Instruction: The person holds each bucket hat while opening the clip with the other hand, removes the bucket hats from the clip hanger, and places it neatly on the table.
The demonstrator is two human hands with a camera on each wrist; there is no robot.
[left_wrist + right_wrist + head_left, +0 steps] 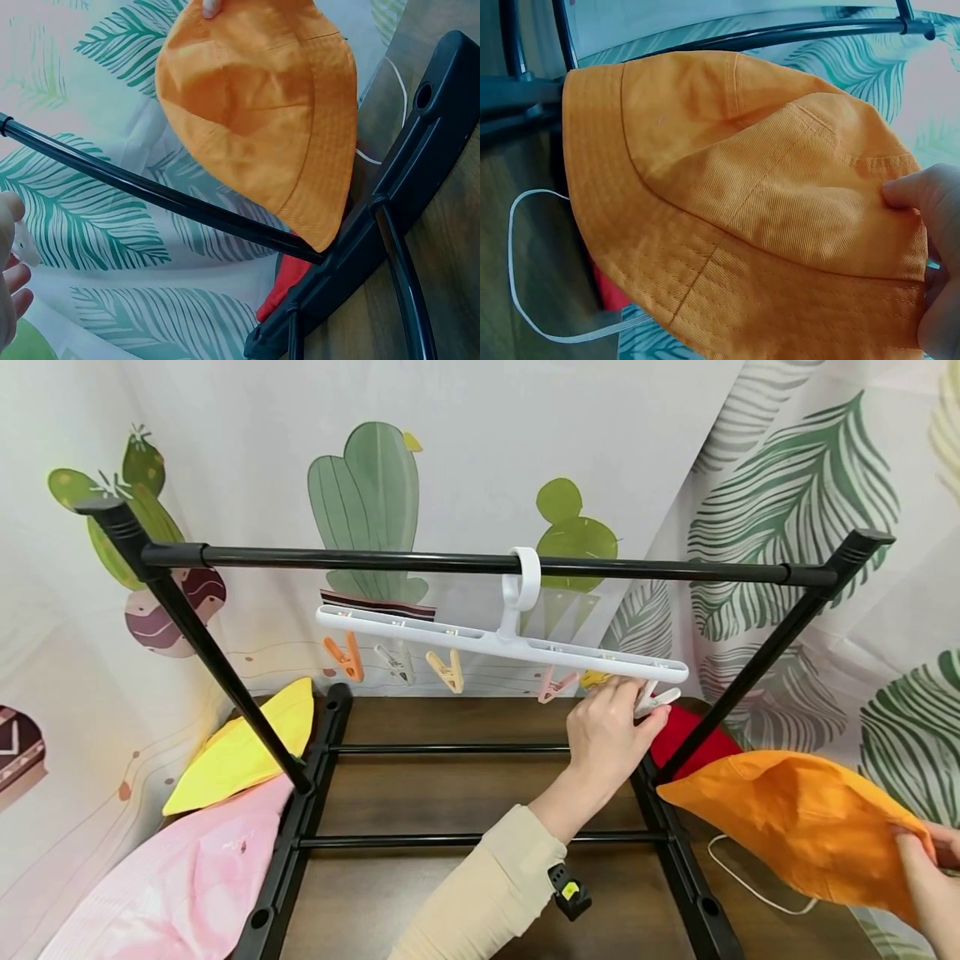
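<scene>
My left hand (607,727) pinches a white clip (660,699) at the right end of a white clip hanger (472,639), its thumb at the clip's near side. The hanger hooks over the black top bar and slopes down to the right. Along its underside hang several more clips, including an orange clip (345,656), a yellow clip (447,672) and a pink clip (557,685). At the far right my right hand (930,868) grips an orange bucket hat (795,818) by its edge. The hat is folded flat, its other end near the rack's right post.
A black rack (390,560) stands on the brown wooden table (420,793). On its left lie a yellow hat (255,743) and a pink hat (187,868). Behind the right post is a red hat (686,739); a white cord (750,885) loops beneath the orange hat. Patterned curtains hang behind.
</scene>
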